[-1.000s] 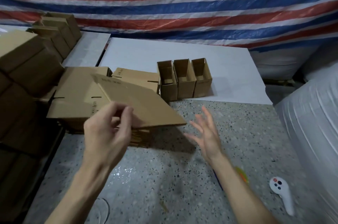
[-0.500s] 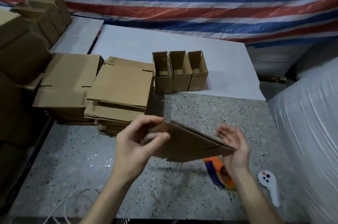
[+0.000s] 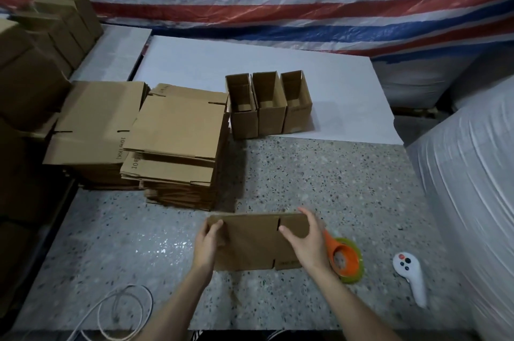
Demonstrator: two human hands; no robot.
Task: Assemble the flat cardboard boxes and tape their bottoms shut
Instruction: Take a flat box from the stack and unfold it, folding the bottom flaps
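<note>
A: Hands?
B: left hand grips left edge of flat box, thumb on top; right hand pinches its right end
A: Box position?
B: Over speckled table, near front edge, tape dispenser just beside right hand

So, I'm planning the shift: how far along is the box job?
Three boxes stand assembled on the white sheet. The left hand and right hand hold one flat box, not yet opened. Two stacks of flats are left; the tape dispenser lies beside the right hand.
</note>
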